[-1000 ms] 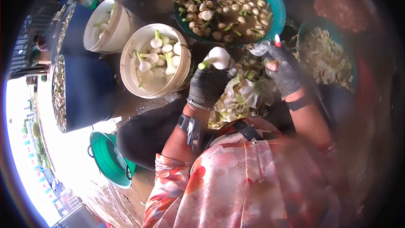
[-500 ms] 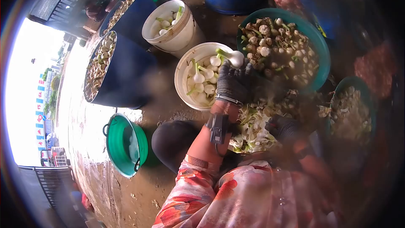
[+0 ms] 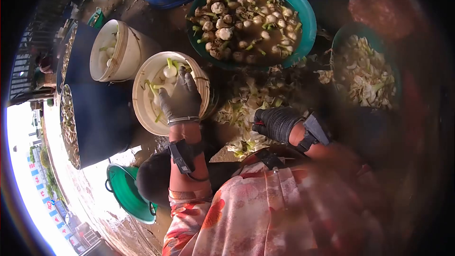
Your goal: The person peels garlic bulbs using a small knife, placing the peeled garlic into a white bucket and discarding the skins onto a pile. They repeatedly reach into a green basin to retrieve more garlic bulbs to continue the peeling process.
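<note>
My left hand, in a grey glove, reaches into the white bucket. Its thumb and fingers are apart over peeled white garlic bulbs with green stems; the palm side is hidden. To the right, my right hand, in a dark glove, is closed above a heap of garlic peelings. A small red bit shows at its fingers, but the rest of what it grips is hidden.
A teal tub of unpeeled bulbs in murky water stands ahead. A second white bucket and dark blue bins are at left, a green basin lower left. A tub of peelings sits at right.
My left hand has lowered into the white bucket and let go of the garlic bulb it held above the rim. The view has swung right, and my right hand shows more clearly.
</note>
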A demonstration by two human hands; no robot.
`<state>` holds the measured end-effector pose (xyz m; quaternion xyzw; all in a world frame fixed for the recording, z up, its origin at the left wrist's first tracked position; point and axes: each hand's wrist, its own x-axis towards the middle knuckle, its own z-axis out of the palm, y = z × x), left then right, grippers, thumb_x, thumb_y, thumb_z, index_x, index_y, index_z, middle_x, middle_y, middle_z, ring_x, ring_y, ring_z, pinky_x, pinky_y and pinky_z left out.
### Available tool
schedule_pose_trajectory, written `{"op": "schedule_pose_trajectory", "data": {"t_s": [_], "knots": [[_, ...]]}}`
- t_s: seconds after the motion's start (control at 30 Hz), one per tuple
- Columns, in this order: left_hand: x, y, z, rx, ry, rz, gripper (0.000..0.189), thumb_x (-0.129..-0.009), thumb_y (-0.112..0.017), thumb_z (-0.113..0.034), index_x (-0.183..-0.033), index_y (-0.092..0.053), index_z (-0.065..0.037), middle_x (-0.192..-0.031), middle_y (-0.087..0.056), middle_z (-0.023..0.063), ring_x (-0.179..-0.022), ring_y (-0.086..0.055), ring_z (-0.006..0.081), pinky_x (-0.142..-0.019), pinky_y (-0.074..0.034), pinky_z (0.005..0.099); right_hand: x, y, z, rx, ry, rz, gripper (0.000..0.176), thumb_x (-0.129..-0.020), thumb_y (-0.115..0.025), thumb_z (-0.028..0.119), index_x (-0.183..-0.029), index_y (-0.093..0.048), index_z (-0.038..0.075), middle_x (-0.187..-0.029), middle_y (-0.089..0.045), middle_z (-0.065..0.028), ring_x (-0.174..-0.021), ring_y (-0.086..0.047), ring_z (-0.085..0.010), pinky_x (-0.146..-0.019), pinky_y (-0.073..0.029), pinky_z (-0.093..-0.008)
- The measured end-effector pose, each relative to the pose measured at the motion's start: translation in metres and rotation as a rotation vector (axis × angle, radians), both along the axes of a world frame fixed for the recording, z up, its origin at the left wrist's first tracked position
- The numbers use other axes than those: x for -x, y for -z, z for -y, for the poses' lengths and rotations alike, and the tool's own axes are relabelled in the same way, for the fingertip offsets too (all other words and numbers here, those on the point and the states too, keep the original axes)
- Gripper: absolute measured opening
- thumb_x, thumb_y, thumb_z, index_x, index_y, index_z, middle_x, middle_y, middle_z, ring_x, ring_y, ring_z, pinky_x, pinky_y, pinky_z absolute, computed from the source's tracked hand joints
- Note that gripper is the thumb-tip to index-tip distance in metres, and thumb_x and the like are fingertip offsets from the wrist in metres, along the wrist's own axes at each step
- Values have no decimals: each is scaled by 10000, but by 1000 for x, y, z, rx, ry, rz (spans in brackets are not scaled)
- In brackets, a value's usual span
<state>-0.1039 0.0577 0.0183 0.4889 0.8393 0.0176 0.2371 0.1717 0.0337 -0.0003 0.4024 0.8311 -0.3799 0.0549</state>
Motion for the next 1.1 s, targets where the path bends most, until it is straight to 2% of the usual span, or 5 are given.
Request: {"op": "schedule_pose_trajectory", "data": {"t_s": [0.23,0.3,0.67,0.8,1.1], "knots": [[-79,79,-87,-711,502,826,439,-1013,-376,-351,-1322,-487,-58,-1288,-587,111,-1057,-586,224,-869,-490,373,-2,-4,-13,82,21,32,267,-861,-626,340,-967,-647,96,-833,-689,-146,-797,-668,-360,-699,-508,-462],[-102,101,-128,-62,-522,2038,356,-994,-443,-341,-1207,-552,-78,-1212,-628,104,-911,-618,251,-829,-505,387,-5,2,-17,140,14,-69,269,-858,-629,322,-982,-653,84,-840,-691,-157,-795,-671,-363,-706,-513,-462],[-193,335,-242,381,-26,1709,390,-879,-633,-202,-1246,-555,-98,-1139,-665,102,-976,-623,187,-878,-488,324,-29,-9,-55,442,220,-154,318,-920,-567,345,-1059,-627,65,-950,-676,-180,-909,-654,-367,-793,-507,-433],[-175,413,-234,11,946,500,292,-983,-420,-209,-1224,-554,-112,-1264,-570,58,-1146,-542,244,-962,-488,354,-31,-13,-63,516,258,-139,320,-922,-566,347,-1066,-621,66,-962,-674,-190,-924,-653,-368,-808,-505,-427],[-150,97,-131,-280,377,837,511,-807,-743,-103,-1260,-512,-64,-1008,-646,81,-903,-611,162,-823,-514,307,-39,-10,-76,95,954,-567,302,-876,-695,298,-1034,-610,55,-915,-691,-143,-858,-679,-307,-748,-528,-397]]}}
